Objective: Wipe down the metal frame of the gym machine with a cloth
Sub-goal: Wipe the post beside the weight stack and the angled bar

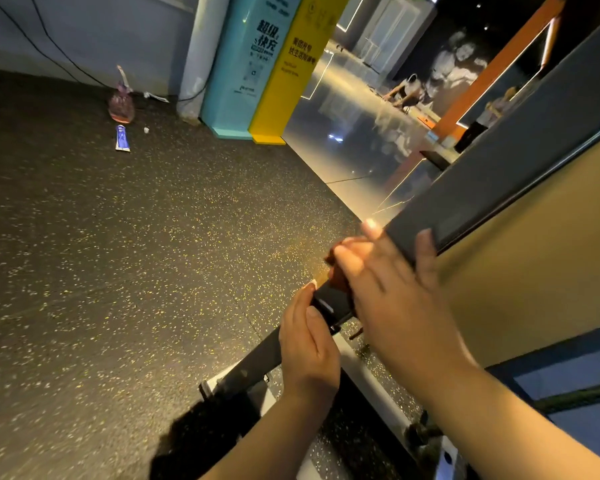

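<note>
A dark metal frame bar (482, 188) of the gym machine runs diagonally from the upper right down to the lower middle. My right hand (392, 292) presses a reddish-brown cloth (336, 271) flat against the bar, thumb hooked over its far edge. Only a small part of the cloth shows under the fingers. Just below, my left hand (309, 344) grips the same bar, fingers wrapped around its underside. The bar's lower end (250, 372) meets a white base piece.
Speckled black rubber floor (136, 254) spreads to the left. A blue tube (122, 138) and a small bag (121, 105) lie near the wall. A teal and yellow pillar (267, 74) stands behind. A yellow panel (534, 254) lies right of the bar. People stand far back.
</note>
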The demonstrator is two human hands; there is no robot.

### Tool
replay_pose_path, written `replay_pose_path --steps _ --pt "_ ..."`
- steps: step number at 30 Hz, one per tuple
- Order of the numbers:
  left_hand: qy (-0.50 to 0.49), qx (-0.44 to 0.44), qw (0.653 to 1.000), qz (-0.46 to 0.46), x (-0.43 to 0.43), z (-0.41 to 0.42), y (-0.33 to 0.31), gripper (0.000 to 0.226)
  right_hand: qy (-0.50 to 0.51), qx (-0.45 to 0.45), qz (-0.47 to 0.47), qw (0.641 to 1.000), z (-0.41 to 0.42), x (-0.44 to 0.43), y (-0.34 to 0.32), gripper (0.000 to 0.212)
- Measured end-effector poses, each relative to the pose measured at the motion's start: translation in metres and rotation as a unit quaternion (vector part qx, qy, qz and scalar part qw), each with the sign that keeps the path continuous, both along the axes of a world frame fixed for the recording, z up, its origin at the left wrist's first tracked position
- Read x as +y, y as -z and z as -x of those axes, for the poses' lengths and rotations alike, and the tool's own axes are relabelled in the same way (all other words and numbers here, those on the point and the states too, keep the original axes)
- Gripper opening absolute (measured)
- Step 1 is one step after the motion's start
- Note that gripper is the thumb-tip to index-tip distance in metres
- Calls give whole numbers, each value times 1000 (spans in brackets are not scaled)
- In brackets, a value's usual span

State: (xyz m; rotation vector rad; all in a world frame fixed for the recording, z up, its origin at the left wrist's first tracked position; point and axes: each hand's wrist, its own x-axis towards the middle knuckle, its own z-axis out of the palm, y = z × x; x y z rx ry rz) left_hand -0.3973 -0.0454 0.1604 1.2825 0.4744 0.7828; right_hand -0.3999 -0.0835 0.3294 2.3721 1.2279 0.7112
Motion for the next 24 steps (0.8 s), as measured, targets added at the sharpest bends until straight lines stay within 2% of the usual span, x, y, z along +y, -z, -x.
replay_pose_path --steps 2,4,7,10,13,15,18,21,24 --pt "10 15 1000 -3 -2 1 10 61 -11 25 67 997 3 0 21 55" --pt "7 28 1000 -4 -4 3 16 61 -20 22 84 996 5 1 19 54" --pt "-12 37 999 -3 -4 3 16 59 -3 -20 18 1000 0 -1 -9 55" --pt "12 65 997 48 -3 -1 19 64 26 -77 -36 996 -2 -4 -13 53" --pt "0 79 995 61 -2 -5 28 70 24 -57 -7 998 0 -1 28 54" --pt "8 73 996 49 -4 -9 41 63 20 -12 21 1000 0 2 62 54" --pt "39 85 996 13 -8 -16 63 59 22 8 7 1000 1 7 88 55" --pt "32 90 995 1 -7 -13 59 59 11 22 22 999 4 11 72 49" --pt "31 90 995 37 -4 -8 39 60 -6 -38 6 999 0 1 42 35"
